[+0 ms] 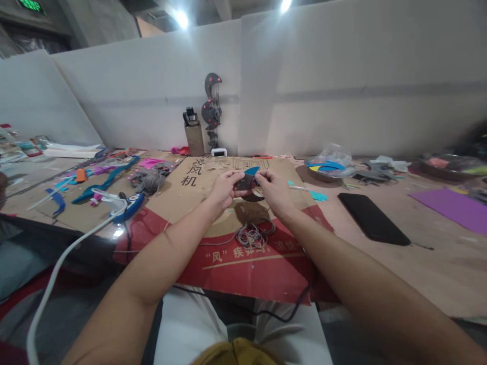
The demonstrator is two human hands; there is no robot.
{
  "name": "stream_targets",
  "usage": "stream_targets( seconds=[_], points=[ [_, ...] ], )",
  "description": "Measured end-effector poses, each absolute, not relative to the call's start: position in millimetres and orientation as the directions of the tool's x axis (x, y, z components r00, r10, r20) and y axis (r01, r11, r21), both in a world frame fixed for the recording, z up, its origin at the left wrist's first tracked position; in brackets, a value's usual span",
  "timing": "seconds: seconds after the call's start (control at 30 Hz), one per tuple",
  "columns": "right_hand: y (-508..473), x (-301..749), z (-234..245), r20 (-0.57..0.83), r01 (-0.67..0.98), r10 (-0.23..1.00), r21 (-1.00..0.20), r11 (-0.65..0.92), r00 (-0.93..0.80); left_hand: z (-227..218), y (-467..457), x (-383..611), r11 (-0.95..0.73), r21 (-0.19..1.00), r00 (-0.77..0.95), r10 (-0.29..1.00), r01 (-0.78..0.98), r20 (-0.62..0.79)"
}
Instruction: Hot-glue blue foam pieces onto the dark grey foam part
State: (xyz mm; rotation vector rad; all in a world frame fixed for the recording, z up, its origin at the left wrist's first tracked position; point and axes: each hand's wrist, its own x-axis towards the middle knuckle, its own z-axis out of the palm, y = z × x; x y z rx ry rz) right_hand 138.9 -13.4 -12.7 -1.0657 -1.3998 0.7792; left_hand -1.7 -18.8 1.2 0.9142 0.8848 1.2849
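Over the cardboard sheet (228,268), my left hand (224,188) pinches a small dark grey piece (244,182), its material too small to make out. A pointed blue piece (251,171) shows against its upper edge. From the other side, my right hand (274,191) closes its thumb and fingers on the right end of the same grey piece. Beneath the hands is a dark round thing (254,197), partly hidden by them. Closer to me, a loose tangle of thin grey cord (253,236) rests on the cardboard, one strand running left.
To the left stand a blue-and-white hot tool (129,207) with a white cable, blue strips (104,181) and grey yarn (150,177). A bottle (194,137) is by the wall. At right are a bowl (330,175), a black phone-like slab (373,218) and a purple sheet (452,207).
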Motion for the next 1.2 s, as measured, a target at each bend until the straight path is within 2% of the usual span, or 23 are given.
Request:
stream_targets(
  seconds=[0.2,0.37,0.67,1.2],
  points=[
    [-12.9,137.3,-13.7,0.359,0.109,0.931,-0.93,0.352,0.061,-0.5,-18.3,-1.8,0.057,0.921,0.09,0.996,-0.386,-0.024],
    [-9.1,136.4,-15.3,0.259,-0.016,0.965,-0.965,0.26,0.049,-2.8,-16.8,-3.2,0.053,0.926,0.118,0.993,-0.375,-0.009],
    [-14.1,138.0,-9.8,0.147,-0.223,0.985,-0.967,0.123,-0.093,-2.1,-14.6,-6.7,0.082,0.94,0.174,0.984,-0.331,-0.025],
    [-11.0,145.4,-8.4,0.088,-0.241,0.991,-0.968,0.062,-0.098,7.8,-17.6,-10.3,0.115,0.922,0.182,0.982,-0.368,-0.05]
  ],
)
